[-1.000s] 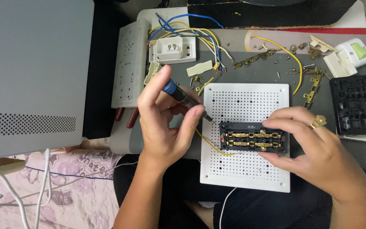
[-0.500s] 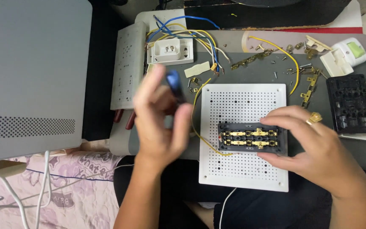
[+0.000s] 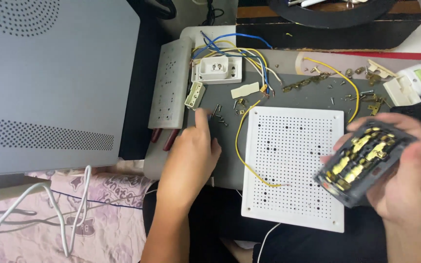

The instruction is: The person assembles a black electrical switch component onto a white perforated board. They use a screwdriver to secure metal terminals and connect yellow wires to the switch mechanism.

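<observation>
The right hand was raised above the right edge of the white perforated panel, palm turned up and inward. Its fingers were curled closed around a dark socket module, which sat tilted in the grip with its brass contact strips facing the camera. The hand was slightly blurred.

The left hand reached forward from a forearm coming up from the lower edge of the view, resting palm-down on the grey worktop just left of the panel. Its index finger was stretched toward a small cluster of loose screws; the other fingers were loosely bent, and whether they held anything could not be told.

A yellow wire curved across the panel's left edge. Beyond the screws lay a white socket insert with blue and yellow wires attached, and a long white power strip housing lay at the worktop's left edge. Brass contact pieces were scattered further right.
</observation>
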